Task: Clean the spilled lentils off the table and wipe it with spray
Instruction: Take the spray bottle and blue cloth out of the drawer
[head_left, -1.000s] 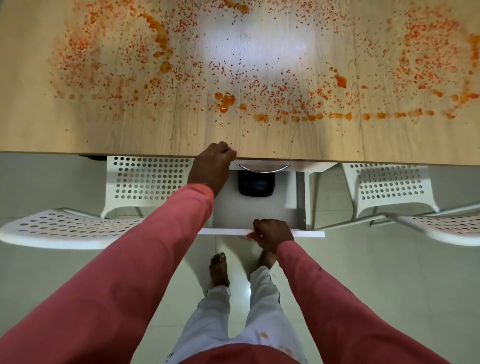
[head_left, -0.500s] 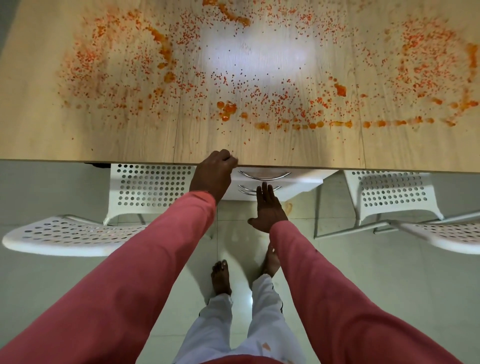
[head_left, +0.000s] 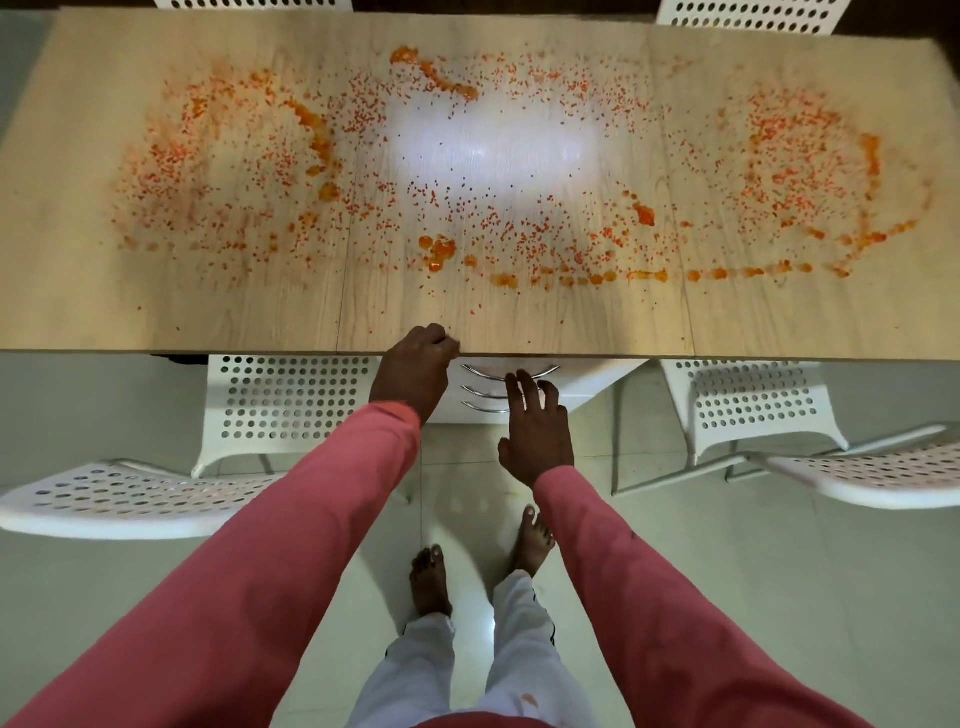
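Floor: pale glossy tiles under me, white perforated chairs (head_left: 291, 405) tucked either side, my bare feet below.
Table (head_left: 171, 312): light wood top in three panels, with a bright glare patch at the middle.
Lentils (head_left: 519, 228): small orange-red grains strewn over nearly the whole top, thick in rings at the left and right ends, thinner round the glare; wet orange blobs and smears sit among them, with a dotted line of blobs along the near right.
Left hand (head_left: 413, 371): my fingers are curled over the table's near edge, gripping it.
Right hand (head_left: 535, 423): released, fingers spread and straight, holding nothing, in front of the drawers (head_left: 587, 382).
Drawers: white unit under the table, three curved metal handles showing; I cannot tell whether my fingertips touch them.
Hidden: most of the unit lies under the tabletop; far chairs cut off at the top edge.
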